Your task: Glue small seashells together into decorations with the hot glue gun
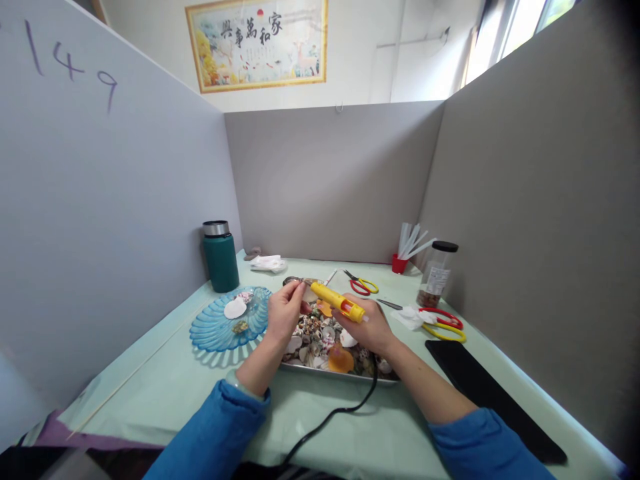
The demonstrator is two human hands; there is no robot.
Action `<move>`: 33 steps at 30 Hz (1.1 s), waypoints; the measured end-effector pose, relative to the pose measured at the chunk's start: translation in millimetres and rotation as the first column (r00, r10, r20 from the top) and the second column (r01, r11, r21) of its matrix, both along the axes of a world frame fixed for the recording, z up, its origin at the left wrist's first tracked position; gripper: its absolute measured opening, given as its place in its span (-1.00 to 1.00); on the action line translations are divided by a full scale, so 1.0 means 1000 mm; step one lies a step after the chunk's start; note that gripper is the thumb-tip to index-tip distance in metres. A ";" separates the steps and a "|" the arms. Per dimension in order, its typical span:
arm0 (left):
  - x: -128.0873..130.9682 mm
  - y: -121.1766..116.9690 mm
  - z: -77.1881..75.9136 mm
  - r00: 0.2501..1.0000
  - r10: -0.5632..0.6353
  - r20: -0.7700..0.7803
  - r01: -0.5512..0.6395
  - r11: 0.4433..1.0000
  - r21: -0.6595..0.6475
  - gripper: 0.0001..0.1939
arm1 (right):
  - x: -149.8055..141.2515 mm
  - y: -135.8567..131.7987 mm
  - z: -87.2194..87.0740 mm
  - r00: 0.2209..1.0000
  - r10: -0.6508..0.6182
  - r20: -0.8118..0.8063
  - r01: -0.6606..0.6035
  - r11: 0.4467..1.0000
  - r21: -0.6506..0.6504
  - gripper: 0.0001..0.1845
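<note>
Currently glue gun (334,299) juts from right hand (371,325).

Green tabletop (165,393), shell-filled tray (325,372), perhaps tissues (269,264)

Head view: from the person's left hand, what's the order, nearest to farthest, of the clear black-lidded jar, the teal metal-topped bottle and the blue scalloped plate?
1. Blue scalloped plate: just left of the left hand.
2. Teal metal-topped bottle: also left, farther back behind the plate.
3. Clear black-lidded jar: well across on the right side.
</note>
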State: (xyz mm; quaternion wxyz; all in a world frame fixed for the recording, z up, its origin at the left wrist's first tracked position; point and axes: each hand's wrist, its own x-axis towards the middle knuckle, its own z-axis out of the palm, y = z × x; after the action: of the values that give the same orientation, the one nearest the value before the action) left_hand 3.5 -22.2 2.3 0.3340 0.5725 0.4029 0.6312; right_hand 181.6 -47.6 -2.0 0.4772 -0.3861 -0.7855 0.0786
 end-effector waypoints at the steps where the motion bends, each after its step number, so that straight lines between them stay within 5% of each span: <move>1: 0.000 0.000 0.000 1.000 -0.005 -0.005 0.005 1.000 -0.002 -0.66 | 0.000 0.000 0.000 1.000 -0.005 -0.002 0.005 1.000 0.004 -0.82; 19: -0.002 0.004 -0.001 0.972 -0.113 0.206 0.134 0.987 -0.091 -0.60 | 0.003 0.012 -0.011 0.995 -0.081 -0.064 0.083 0.996 0.037 -0.88; 33: 0.001 0.004 -0.004 0.997 -0.052 0.051 0.055 0.997 -0.053 -0.65 | 0.000 0.002 -0.002 0.999 -0.041 0.002 0.041 0.999 0.030 -0.92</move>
State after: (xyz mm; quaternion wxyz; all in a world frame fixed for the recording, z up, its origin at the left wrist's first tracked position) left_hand 4.2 -18.0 -1.5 0.3762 0.5577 0.3962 0.6249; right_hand 181.8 -45.5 -3.8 0.4836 -0.3949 -0.7791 0.0567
